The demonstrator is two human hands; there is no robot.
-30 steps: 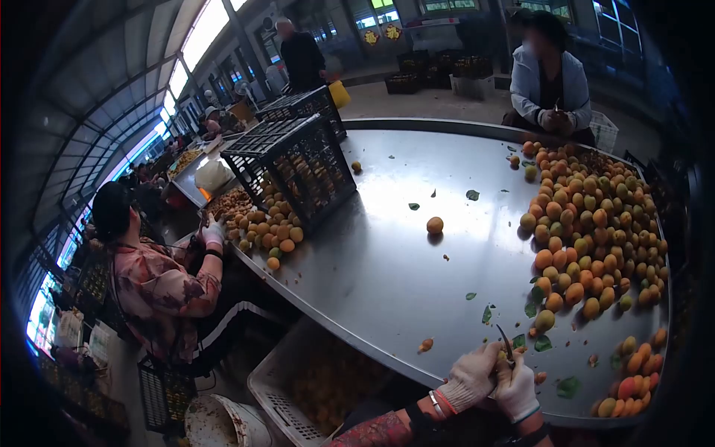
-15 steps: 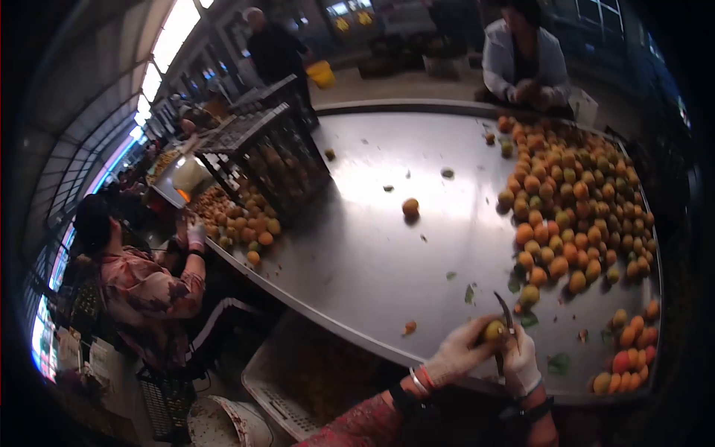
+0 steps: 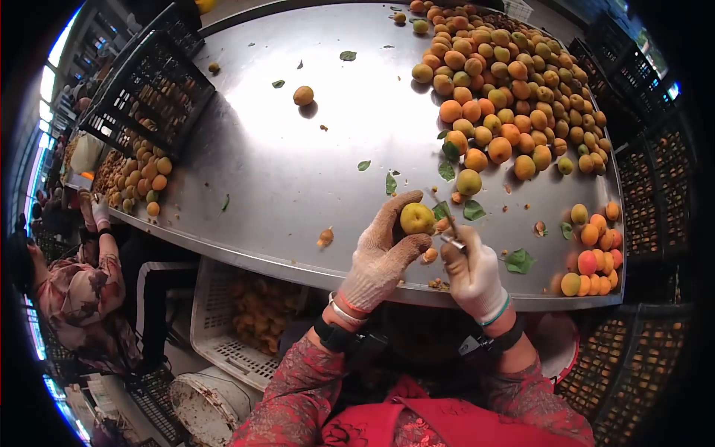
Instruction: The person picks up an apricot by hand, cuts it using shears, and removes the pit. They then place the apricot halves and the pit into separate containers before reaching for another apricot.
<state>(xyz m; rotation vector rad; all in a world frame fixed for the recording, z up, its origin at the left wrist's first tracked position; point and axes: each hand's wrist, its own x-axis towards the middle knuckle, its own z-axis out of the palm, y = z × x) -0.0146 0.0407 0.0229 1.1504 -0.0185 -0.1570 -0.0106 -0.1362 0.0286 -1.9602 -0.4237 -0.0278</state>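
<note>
My left hand [image 3: 383, 257], in a stained white glove, grips a yellow-green fruit [image 3: 417, 219] between thumb and fingers above the metal table's near edge. To its right, my right hand [image 3: 473, 274], gloved too, is closed around the handle of a small knife [image 3: 450, 220]. The blade points up and away, apart from the fruit and slightly blurred. Below the hands, small orange pieces and a pit [image 3: 430, 255] are visible. A large heap of orange and yellow fruit [image 3: 514, 97] lies beyond, and a smaller group [image 3: 593, 261] sits at the near right corner.
The metal table [image 3: 283, 186] holds a lone fruit [image 3: 303, 95], leaves and scraps. A black crate [image 3: 149, 93] stands at the left, near a co-worker's gloved hands [image 3: 94, 210]. Below the edge are a white crate [image 3: 212, 320] and a bucket [image 3: 208, 406]; dark crates [image 3: 629, 357] stand at right.
The view has tilted down, showing my sleeves and red apron. My hands have moved apart, and the knife has come away from the fruit in my left hand.
</note>
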